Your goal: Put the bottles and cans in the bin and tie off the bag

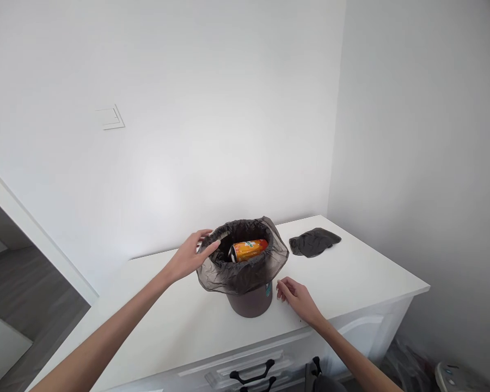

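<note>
A brown trash bin (251, 306) stands on the white cabinet top, lined with a dark translucent trash bag (245, 280) folded over its rim. Inside the bag's mouth an orange drink can (250, 249) lies on its side. My left hand (194, 253) is at the bin's left rim, thumb and fingers apart, the thumb reaching over the bag's edge. Close to the bin's lower right side, my right hand (294, 298) is loosely curled, with nothing visible in it. Some of the bin's contents are hidden by the bag.
A crumpled dark plastic bag (315, 242) lies on the white cabinet top (363, 277), behind and right of the bin. Walls border the cabinet at the back and right. Black drawer handles (252, 374) project from its front. A light switch (110, 117) is on the back wall.
</note>
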Available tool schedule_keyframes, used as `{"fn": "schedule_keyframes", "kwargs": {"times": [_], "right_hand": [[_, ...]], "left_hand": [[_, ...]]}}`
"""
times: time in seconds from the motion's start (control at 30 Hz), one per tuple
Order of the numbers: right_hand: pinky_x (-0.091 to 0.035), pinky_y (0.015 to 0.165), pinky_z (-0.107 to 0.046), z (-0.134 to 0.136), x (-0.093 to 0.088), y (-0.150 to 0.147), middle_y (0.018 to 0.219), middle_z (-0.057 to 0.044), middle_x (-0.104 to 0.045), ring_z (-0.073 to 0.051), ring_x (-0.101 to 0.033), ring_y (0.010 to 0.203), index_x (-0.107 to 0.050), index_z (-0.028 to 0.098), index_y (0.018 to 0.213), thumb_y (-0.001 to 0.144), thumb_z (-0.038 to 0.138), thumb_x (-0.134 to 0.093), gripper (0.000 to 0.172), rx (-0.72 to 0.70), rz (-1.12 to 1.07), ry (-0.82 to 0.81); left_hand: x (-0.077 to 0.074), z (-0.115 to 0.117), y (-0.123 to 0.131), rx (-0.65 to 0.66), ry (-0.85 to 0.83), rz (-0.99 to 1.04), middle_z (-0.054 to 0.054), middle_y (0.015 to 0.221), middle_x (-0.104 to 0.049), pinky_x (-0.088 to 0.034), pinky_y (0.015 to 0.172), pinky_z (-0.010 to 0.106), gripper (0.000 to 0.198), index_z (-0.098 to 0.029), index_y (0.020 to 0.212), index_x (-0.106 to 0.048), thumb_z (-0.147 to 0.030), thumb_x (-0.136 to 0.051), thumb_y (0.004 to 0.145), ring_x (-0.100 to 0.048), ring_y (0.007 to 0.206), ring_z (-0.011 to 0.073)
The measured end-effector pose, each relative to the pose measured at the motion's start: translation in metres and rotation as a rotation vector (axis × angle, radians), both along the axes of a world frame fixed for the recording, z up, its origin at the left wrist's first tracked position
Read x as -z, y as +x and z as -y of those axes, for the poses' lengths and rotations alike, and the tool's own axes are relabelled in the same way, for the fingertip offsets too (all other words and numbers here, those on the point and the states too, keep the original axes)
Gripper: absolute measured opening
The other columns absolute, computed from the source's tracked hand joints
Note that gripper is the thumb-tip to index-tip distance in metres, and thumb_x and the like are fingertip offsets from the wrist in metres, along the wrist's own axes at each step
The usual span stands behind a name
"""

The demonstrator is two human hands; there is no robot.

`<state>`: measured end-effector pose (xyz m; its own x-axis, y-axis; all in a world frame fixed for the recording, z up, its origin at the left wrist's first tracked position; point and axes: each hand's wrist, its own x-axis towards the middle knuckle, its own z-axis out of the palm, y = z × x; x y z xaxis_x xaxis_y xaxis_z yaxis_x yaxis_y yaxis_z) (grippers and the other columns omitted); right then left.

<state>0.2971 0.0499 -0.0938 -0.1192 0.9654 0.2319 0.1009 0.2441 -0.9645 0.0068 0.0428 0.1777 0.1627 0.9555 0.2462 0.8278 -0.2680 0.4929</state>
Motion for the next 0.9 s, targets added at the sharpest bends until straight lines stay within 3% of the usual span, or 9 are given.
{"fn": "schedule_keyframes", "kwargs": {"times": [0.07, 0.13, 0.23, 0.43, 0.53, 0.6, 0.7, 0.8, 0.9], "right_hand": [[-0.049, 0.071, -0.033, 0.000, 0.002, -0.001, 0.076, -0.004, -0.071, -0.020, -0.063, 0.069, -0.063, 0.023, 0.084, 0.095, 0.070, -0.050, 0.050, -0.007, -0.004, -0.009], [-0.048, 0.071, -0.033, 0.001, 0.000, -0.002, 0.076, -0.004, -0.071, -0.020, -0.061, 0.068, -0.063, 0.023, 0.083, 0.094, 0.070, -0.052, 0.050, -0.024, -0.027, -0.022], [-0.047, 0.068, -0.033, 0.004, -0.017, -0.002, 0.081, -0.006, -0.071, -0.020, -0.061, 0.070, -0.065, 0.021, 0.084, 0.091, 0.070, -0.058, 0.049, -0.047, -0.161, -0.091], [-0.049, 0.067, -0.031, 0.014, -0.092, 0.002, 0.091, -0.005, -0.069, -0.018, -0.060, 0.074, -0.069, 0.023, 0.097, 0.087, 0.064, -0.068, 0.043, -0.156, -0.704, -0.223], [-0.048, 0.065, -0.029, 0.022, -0.126, 0.003, 0.091, -0.003, -0.068, -0.016, -0.058, 0.073, -0.070, 0.023, 0.104, 0.087, 0.058, -0.073, 0.039, -0.248, -0.773, -0.254], [-0.048, 0.063, -0.028, 0.025, -0.141, 0.005, 0.087, -0.002, -0.065, -0.014, -0.056, 0.071, -0.070, 0.022, 0.101, 0.087, 0.052, -0.076, 0.034, -0.277, -0.732, -0.255], [-0.048, 0.059, -0.025, 0.022, -0.151, 0.009, 0.080, 0.001, -0.060, -0.012, -0.054, 0.066, -0.066, 0.021, 0.089, 0.084, 0.045, -0.082, 0.029, -0.219, -0.679, -0.247], [-0.054, 0.060, -0.025, 0.010, -0.155, 0.014, 0.087, 0.000, -0.064, -0.012, -0.059, 0.068, -0.065, 0.023, 0.090, 0.078, 0.042, -0.088, 0.032, -0.075, -0.613, -0.332], [-0.058, 0.060, -0.025, -0.004, -0.162, 0.019, 0.088, -0.002, -0.068, -0.011, -0.060, 0.064, -0.065, 0.023, 0.094, 0.077, 0.040, -0.090, 0.034, -0.135, -0.613, -0.513]], "left_hand": [[0.003, 0.007, -0.009, -0.014, -0.099, 0.041, 0.010, 0.127, -0.072, -0.057, 0.081, 0.036, 0.061, -0.027, 0.128, -0.064, -0.073, -0.051, 0.089, -0.070, 0.110, 0.0289], [0.006, 0.013, -0.013, -0.043, -0.162, 0.031, 0.008, 0.104, -0.076, -0.055, 0.070, 0.033, 0.058, -0.025, 0.104, -0.070, -0.075, -0.044, 0.090, -0.071, 0.092, 0.0268], [0.007, 0.017, -0.010, -0.087, -0.177, 0.010, 0.003, 0.080, -0.070, -0.049, 0.062, 0.032, 0.056, -0.024, 0.079, -0.062, -0.074, -0.039, 0.091, -0.066, 0.075, 0.0240], [0.000, 0.039, 0.004, -0.094, -0.149, 0.005, 0.002, 0.070, -0.062, -0.040, 0.061, 0.032, 0.046, -0.025, 0.064, -0.045, -0.061, -0.043, 0.092, -0.059, 0.069, 0.0235], [-0.003, 0.063, 0.005, -0.071, -0.166, 0.004, 0.001, 0.063, -0.057, -0.035, 0.058, 0.032, 0.051, -0.025, 0.061, -0.040, -0.066, -0.045, 0.091, -0.055, 0.062, 0.0223], [-0.001, 0.076, -0.003, -0.028, -0.265, 0.072, 0.001, 0.060, -0.057, -0.036, 0.057, 0.032, 0.055, -0.024, 0.060, -0.042, -0.071, -0.046, 0.090, -0.056, 0.058, 0.0221], [0.011, 0.078, -0.026, -0.067, -0.383, 0.296, 0.005, 0.065, -0.064, -0.046, 0.061, 0.033, 0.058, -0.023, 0.062, -0.052, -0.075, -0.048, 0.088, -0.064, 0.064, 0.0245], [0.032, 0.067, -0.048, -0.188, -0.375, 0.503, 0.009, 0.089, -0.074, -0.053, 0.072, 0.033, 0.057, -0.021, 0.076, -0.064, -0.077, -0.059, 0.083, -0.070, 0.084, 0.0268], [0.048, 0.056, -0.052, -0.145, -0.641, 0.786, 0.013, 0.107, -0.075, -0.056, 0.082, 0.034, 0.060, -0.018, 0.095, -0.070, -0.076, -0.066, 0.080, -0.072, 0.093, 0.0259]]}}
